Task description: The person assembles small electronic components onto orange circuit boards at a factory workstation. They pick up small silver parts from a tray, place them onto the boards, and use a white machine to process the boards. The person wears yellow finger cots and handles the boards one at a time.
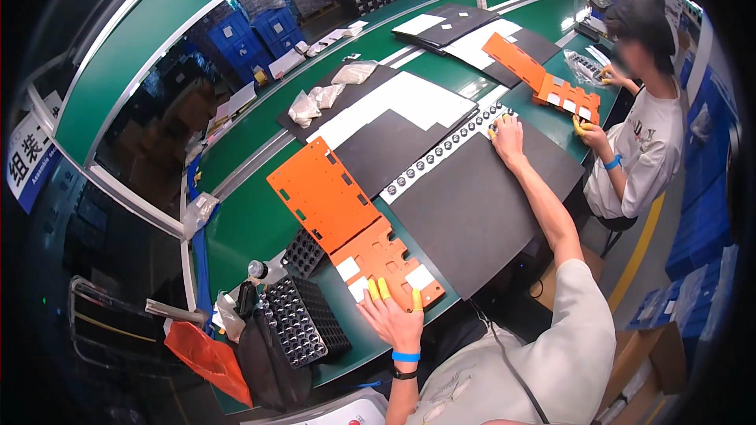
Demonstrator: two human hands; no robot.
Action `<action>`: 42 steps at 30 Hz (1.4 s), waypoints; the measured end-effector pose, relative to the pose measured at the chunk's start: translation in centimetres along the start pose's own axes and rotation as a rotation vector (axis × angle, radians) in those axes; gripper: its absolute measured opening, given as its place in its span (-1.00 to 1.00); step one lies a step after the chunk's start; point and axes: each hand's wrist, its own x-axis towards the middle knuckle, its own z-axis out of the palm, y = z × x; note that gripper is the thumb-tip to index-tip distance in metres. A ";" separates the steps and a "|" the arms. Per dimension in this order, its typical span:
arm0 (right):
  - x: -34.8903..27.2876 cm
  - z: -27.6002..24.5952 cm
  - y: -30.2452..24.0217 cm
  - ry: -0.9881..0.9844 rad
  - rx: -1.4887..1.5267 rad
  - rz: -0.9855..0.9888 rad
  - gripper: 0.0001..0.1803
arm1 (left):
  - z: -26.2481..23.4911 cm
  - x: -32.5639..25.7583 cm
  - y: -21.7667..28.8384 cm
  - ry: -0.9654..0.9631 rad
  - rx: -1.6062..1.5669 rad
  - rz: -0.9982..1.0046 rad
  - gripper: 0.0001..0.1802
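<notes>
resting flat and unclenched, the left hand (391,316) presses the orange plate (386,265) on the green surface (252,228); stiff and light, it is best gripped by its edges. the right hand (508,132) is spread open on the strip of round parts (441,153).

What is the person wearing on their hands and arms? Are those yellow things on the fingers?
Yes. The left hand has yellow finger covers on three fingertips, and the right hand shows a yellow one too. The left wrist wears a bright blue band and below it a dark band. Both forearms are bare, with short light grey sleeves higher up. A thin dark cord runs over the shirt.
</notes>
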 end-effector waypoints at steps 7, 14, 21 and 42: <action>0.1 0.2 0.9 0.034 0.051 -0.049 -0.67 | 0.0 0.1 0.1 0.008 -0.006 0.020 -0.25; -0.1 1.2 3.6 0.103 -0.009 0.210 -0.64 | -0.1 0.1 0.1 -0.012 -0.014 0.016 -0.27; 0.5 3.5 5.8 -0.169 -0.158 0.226 -0.51 | 0.1 0.0 -0.1 -0.017 0.003 0.015 -0.24; 0.3 4.5 4.4 -0.034 -0.112 0.238 -0.59 | 0.0 -0.2 -0.1 0.011 -0.003 0.000 -0.29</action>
